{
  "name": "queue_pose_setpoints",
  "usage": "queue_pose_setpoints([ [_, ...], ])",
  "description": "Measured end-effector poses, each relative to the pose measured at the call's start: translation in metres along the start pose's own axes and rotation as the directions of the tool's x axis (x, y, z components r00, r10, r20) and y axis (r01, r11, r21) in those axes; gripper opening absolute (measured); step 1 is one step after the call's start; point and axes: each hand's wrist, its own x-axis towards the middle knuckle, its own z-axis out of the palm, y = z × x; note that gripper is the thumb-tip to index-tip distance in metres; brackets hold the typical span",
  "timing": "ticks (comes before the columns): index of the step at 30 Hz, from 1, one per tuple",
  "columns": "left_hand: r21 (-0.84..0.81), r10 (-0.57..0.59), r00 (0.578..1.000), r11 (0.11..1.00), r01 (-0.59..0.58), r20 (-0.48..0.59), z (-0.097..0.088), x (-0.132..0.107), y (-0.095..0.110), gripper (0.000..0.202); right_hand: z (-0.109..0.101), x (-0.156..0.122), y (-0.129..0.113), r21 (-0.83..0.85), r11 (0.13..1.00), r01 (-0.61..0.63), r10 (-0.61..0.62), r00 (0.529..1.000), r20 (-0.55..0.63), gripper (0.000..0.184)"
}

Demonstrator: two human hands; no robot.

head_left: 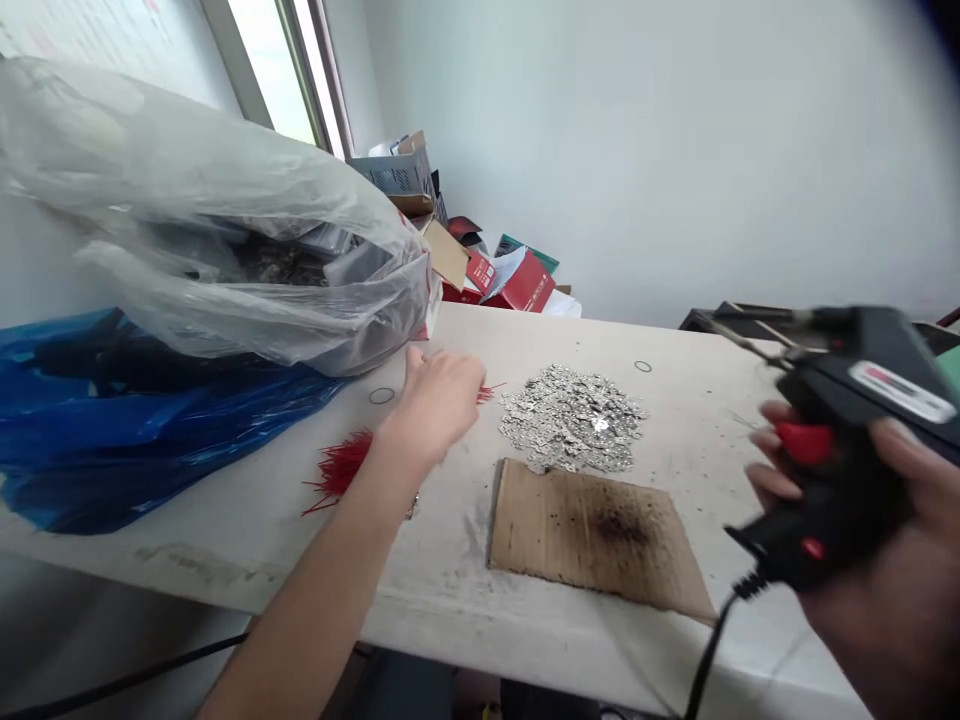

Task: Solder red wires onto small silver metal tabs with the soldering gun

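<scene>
My right hand (862, 530) grips a black soldering gun (840, 480) with a red trigger, held up above the table's right side. Its tip points left, and both hand and tool are blurred. My left hand (442, 400) is over the table with its fingers curled down and their tips hidden. Short red wires (491, 393) stick out just past it; whether the fingers hold any is hidden. A bundle of red wires (345, 465) lies left of my forearm. Right of my left hand is a heap of small silver metal pieces (574, 420).
A scorched cardboard piece (585, 535) lies near the table's front edge (450, 610). Clear plastic (300, 310) and blue plastic bags (150, 430) bulge over the left side. Boxes (517, 280) are piled behind. The tool's cord (709, 660) hangs down in front.
</scene>
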Motion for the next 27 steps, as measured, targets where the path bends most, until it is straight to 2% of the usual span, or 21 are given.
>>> queue_pose_setpoints([
  [1,0.012,-0.017,1.0,1.0,0.017,0.018,0.001,0.008,-0.002,0.02,0.015,0.006,-0.003,0.039,0.998,-0.049,0.047,0.998,0.031,0.028],
  [3,0.032,-0.06,0.997,0.998,0.059,0.043,0.006,0.017,-0.008,0.013,0.04,0.016,-0.001,0.109,0.994,-0.018,0.002,0.989,0.147,0.026],
  [6,0.057,-0.113,0.99,0.992,0.109,0.079,0.014,0.021,-0.015,0.011,0.055,0.027,0.019,0.108,0.994,-0.034,0.012,0.979,0.203,0.03],
  [9,0.08,-0.135,0.984,0.989,0.127,0.112,0.02,0.023,-0.019,0.013,0.05,0.035,0.046,0.071,0.997,-0.007,-0.009,0.974,0.227,0.028],
  [12,0.091,-0.146,0.98,0.987,0.134,0.137,0.023,0.025,-0.019,0.014,0.038,0.038,0.06,0.006,0.999,-0.032,0.03,0.969,0.247,0.028],
  [17,0.081,-0.155,0.979,0.986,0.145,0.135,0.025,0.027,-0.021,0.018,0.031,0.042,0.06,0.008,0.992,-0.13,0.125,0.969,0.213,0.031],
  [20,0.064,-0.142,0.982,0.989,0.135,0.125,0.027,0.025,-0.022,0.022,0.03,0.044,0.059,-0.003,0.994,-0.112,0.11,0.97,0.218,0.032],
  [27,0.015,-0.122,0.988,0.992,0.121,0.099,0.028,0.023,-0.026,0.016,0.029,0.047,0.058,-0.003,0.991,-0.133,0.129,0.962,0.242,0.032],
])
